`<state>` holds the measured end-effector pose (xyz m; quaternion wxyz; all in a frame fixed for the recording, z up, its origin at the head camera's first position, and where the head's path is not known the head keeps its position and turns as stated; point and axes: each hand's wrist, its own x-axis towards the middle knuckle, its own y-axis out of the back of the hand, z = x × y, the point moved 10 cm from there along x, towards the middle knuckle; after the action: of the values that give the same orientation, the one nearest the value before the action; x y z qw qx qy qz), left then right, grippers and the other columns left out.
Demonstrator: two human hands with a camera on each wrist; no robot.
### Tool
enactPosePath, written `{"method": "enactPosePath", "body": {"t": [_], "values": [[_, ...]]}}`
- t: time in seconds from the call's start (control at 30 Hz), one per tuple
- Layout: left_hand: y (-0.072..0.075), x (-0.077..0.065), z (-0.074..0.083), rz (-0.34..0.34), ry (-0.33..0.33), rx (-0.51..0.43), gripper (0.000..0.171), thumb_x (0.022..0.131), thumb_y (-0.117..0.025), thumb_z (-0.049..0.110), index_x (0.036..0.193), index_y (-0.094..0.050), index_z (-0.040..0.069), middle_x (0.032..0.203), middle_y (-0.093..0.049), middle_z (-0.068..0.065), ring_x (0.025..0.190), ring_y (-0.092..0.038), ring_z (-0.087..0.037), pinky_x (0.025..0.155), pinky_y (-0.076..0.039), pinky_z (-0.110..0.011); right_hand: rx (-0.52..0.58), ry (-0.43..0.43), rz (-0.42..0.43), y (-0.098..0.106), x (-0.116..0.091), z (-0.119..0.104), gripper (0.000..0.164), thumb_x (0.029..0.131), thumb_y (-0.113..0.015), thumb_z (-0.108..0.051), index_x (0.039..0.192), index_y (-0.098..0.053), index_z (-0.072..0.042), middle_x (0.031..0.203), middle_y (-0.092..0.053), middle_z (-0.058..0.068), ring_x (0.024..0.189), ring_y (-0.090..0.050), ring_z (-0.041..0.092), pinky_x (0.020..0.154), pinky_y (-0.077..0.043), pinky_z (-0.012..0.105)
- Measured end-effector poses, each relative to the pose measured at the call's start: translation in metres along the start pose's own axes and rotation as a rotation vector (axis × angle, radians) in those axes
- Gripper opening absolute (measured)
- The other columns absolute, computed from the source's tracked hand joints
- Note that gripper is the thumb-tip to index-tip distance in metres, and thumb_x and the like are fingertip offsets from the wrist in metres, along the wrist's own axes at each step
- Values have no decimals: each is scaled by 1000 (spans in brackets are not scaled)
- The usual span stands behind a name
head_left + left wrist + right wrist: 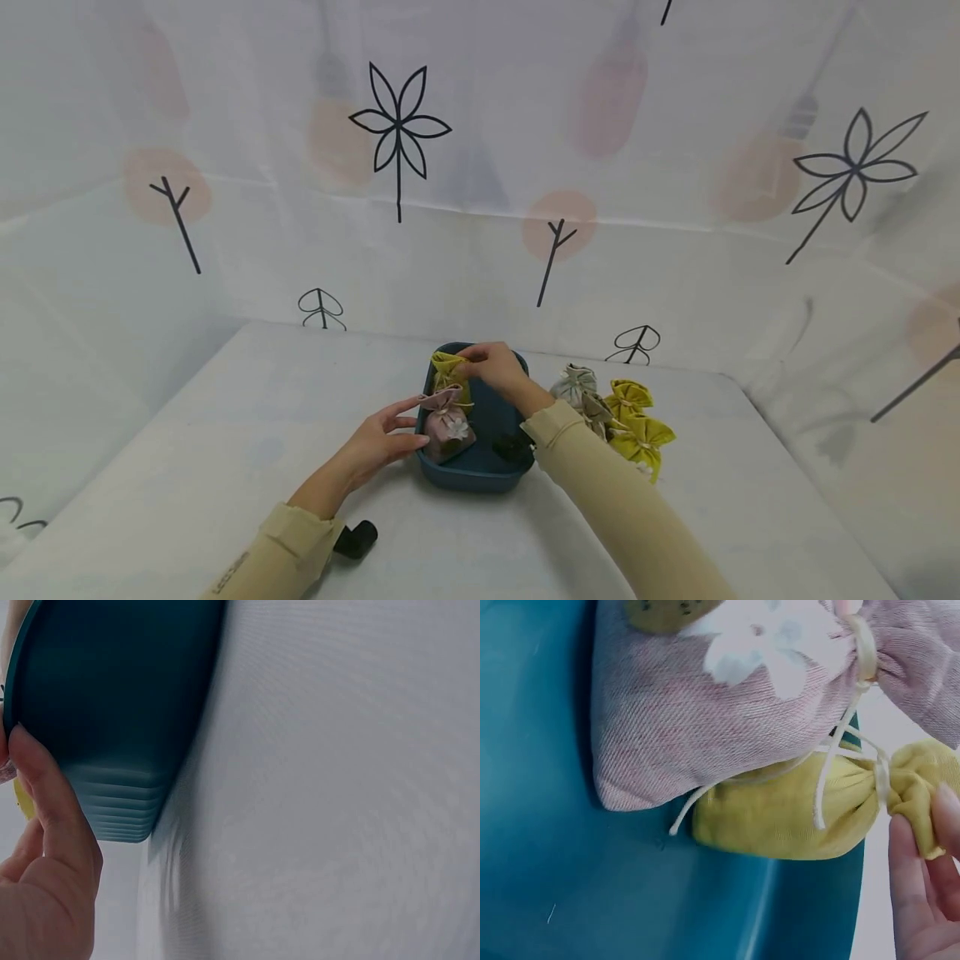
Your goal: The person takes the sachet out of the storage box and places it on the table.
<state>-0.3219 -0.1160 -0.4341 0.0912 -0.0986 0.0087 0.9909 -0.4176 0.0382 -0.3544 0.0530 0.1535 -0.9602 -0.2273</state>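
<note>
My right hand reaches over the blue basin and pinches the gathered top of a yellow drawstring pouch between thumb and fingers. That pouch stands at the basin's far left, behind a pink drawstring pouch with a white flower and a pale cord. At the basin's left rim is my left hand, its fingers extended; one fingertip reaches the neck of the pink pouch. In the left wrist view, a finger of this hand lies along the outer wall, its tip at the rim.
Right of the basin lies a group of pouches: a grey one, a brownish one and yellow ones. A black wrist device shows by the left sleeve; another dark one by the right wrist overlaps the basin. A patterned cloth wall stands behind.
</note>
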Motion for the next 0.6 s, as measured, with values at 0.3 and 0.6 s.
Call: {"method": "enactPosePath", "body": {"t": [0.3,0.6], "values": [[0,-1,1,19,-4,-9,67,80,-74,11,140,-44,16,128,-48,-18,103,-57,-24,85,-49,-39,185,-14,48,8,-4,-4,20,89,-60,-1,108,-64,5,101,-65,15,92,-63,26,88,-47,43],[0,0,-1,29,-1,-10,68,79,-75,11,140,-44,16,129,-46,-19,105,-55,-25,86,-49,-39,209,47,112,19,-10,-20,18,92,-55,0,107,-64,5,103,-64,16,93,-61,26,85,-49,36]]}}
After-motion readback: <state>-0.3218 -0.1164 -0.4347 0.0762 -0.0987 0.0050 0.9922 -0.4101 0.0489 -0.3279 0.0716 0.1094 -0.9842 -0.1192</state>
